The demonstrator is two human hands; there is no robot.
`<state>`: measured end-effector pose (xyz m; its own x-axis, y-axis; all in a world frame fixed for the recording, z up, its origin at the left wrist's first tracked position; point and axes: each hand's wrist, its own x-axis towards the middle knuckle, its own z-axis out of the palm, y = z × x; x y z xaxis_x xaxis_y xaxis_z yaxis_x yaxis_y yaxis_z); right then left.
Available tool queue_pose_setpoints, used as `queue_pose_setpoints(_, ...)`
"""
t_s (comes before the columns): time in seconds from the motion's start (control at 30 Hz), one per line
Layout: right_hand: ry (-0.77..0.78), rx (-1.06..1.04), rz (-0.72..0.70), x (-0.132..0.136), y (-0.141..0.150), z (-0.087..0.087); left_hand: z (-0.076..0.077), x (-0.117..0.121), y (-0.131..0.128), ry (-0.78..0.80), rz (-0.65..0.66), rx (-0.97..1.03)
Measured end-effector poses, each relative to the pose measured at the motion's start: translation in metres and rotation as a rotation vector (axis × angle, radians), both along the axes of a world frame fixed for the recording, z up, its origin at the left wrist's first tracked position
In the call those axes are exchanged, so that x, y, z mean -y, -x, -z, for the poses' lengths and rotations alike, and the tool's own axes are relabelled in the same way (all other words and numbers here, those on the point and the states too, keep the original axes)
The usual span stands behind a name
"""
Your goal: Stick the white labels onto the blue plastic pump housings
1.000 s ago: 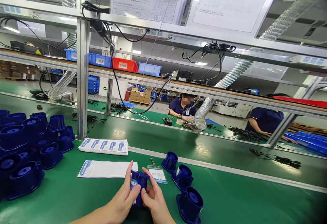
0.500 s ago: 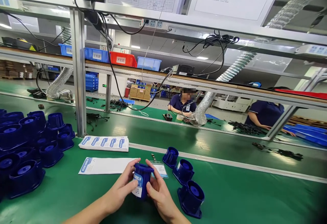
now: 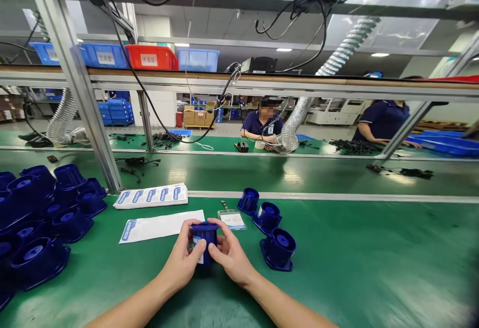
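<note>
Between my two hands is a dark blue plastic housing (image 3: 210, 240) with a blue-and-white label on its side. My left hand (image 3: 189, 253) grips its left side, the thumb pressed over the label. Around the right side wraps my right hand (image 3: 228, 255), with its thumb on the front wall. Just behind lies a white label strip (image 3: 160, 226) with one printed label left at its left end. A folded stack of label sheets (image 3: 151, 196) is farther back. To the right stand three similar blue housings (image 3: 282, 240), and many more housings (image 3: 71, 223) crowd the left side.
A badge in a clear holder (image 3: 232, 219) lies behind my hands. A metal post (image 3: 77, 78) rises at the back left. Beyond the green bench (image 3: 355, 248), two people in dark shirts (image 3: 383, 121) work near black cables. Bins (image 3: 151, 58) line the shelf above.
My view has tilted down and shifted. The held housing has turned in my hands, so less of its label shows and my thumbs are closer together.
</note>
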<state>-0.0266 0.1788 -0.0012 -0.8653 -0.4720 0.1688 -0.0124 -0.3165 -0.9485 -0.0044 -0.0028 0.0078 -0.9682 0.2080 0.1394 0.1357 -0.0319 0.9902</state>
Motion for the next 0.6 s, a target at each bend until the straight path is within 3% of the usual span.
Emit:
queue_pose_setpoints(0.27, 0.041, 0.092, 0.022, 0.0, 0.007, 0.006, -0.007, 0.005, 0.004, -0.024, 0.076, 0.036)
queue_pose_setpoints(0.6, 0.045, 0.093, 0.01, -0.007, 0.008, 0.0, -0.016, 0.007, -0.006, 0.021, 0.146, 0.021)
